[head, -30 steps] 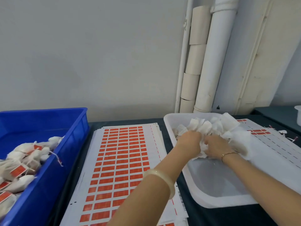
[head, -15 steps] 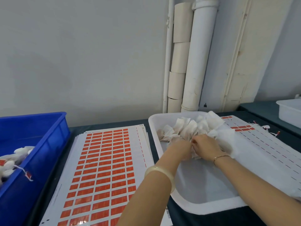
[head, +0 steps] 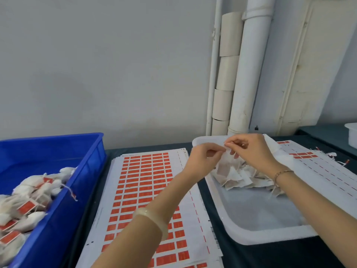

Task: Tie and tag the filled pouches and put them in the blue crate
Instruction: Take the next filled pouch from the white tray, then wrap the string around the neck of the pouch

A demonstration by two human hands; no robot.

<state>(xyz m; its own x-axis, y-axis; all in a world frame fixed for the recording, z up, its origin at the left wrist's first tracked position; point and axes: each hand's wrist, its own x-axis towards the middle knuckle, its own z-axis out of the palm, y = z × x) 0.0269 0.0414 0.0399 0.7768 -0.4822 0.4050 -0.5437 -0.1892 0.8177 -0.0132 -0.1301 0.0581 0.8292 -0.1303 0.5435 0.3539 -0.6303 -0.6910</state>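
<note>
Grey wall and white pipes (head: 249, 74) back the dark counter (head: 270, 256), where sheets of red tags (head: 146, 180) lie between the blue crate (head: 63, 219), part-filled with tagged pouches (head: 34, 192), and a white tray (head: 251, 238). Over the tray, I see the left hand (head: 204, 159) and right hand (head: 253, 151) each pinching the top of one filled pouch (head: 225, 168). I judge tying is in hand; next comes a snug pull, then a tag.

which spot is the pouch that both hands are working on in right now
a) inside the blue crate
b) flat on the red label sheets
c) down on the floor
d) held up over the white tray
d: the left hand and the right hand both pinch the top of the pouch, which hangs above the white tray, well clear of the blue crate and the label sheets.
</note>
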